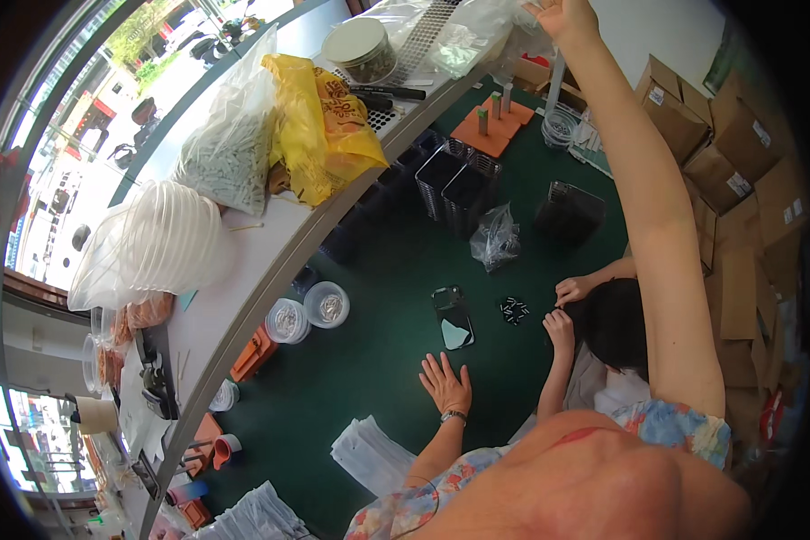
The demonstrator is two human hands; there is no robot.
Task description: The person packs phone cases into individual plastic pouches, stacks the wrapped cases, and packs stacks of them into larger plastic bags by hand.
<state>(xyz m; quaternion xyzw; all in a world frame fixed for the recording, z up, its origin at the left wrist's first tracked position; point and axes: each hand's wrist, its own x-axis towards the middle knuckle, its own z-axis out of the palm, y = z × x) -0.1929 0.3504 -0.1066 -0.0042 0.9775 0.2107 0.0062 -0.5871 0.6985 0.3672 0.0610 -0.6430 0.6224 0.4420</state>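
My left hand, with a watch on its wrist, lies flat on the green table, fingers spread and nothing in them. Just beyond its fingertips is a dark phone-shaped item with a pale green piece at its near end. My right arm stretches up to the shelf at the top. My right hand is cut by the picture's upper edge beside clear plastic bags, so its grip is unclear. A small pile of black and white pieces lies right of the phone-shaped item.
A co-worker's hands work at the right. Black mesh baskets, a crumpled clear bag and an orange pegged block stand farther back. A raised shelf curves along the left, holding bags and tubs. Cardboard boxes are stacked right.
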